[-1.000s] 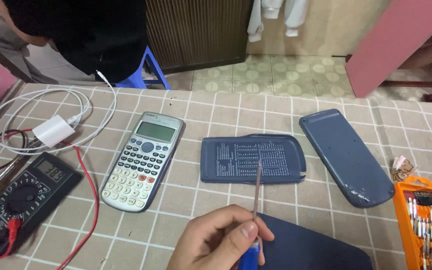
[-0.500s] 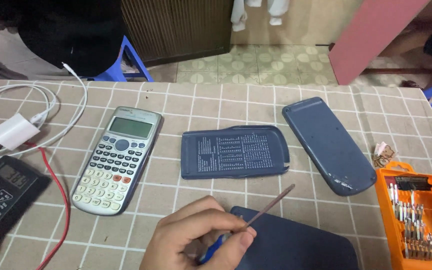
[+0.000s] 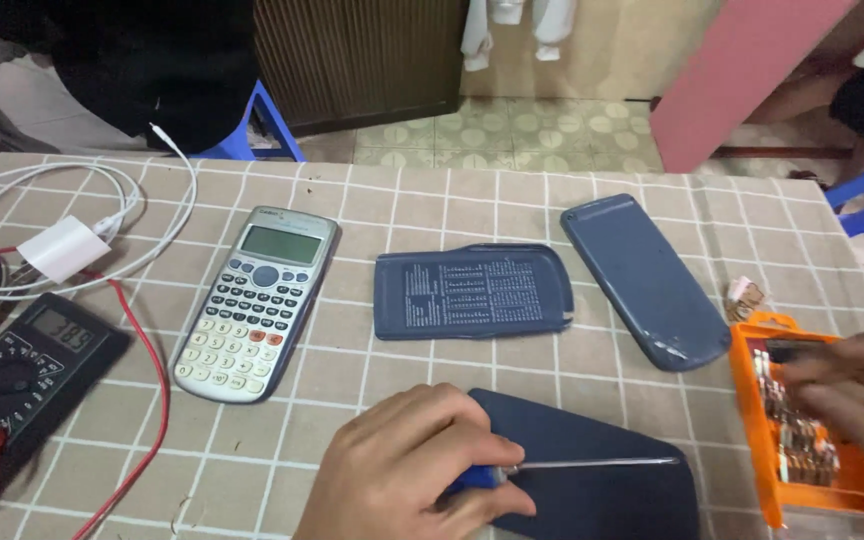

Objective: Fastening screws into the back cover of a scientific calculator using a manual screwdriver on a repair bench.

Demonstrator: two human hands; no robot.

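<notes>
The left hand [image 3: 417, 465] is closed around a thin screwdriver with a blue handle and a long silver metal shaft [image 3: 592, 463]. Its grip is tight on the blue handle. The shaft lies flat and points to the right, toward the right hand [image 3: 852, 395]. It lies across a dark blue flat plastic cover [image 3: 602, 490] on the checked surface [image 3: 432, 200].

The right hand is blurry. It reaches over an orange plastic box of small metal bits [image 3: 802, 440], and I cannot tell if its grip holds anything. So the box is nearest the right hand, well to the right of the shaft tip.

Farther back lies a grey calculator [image 3: 257, 300].
</notes>
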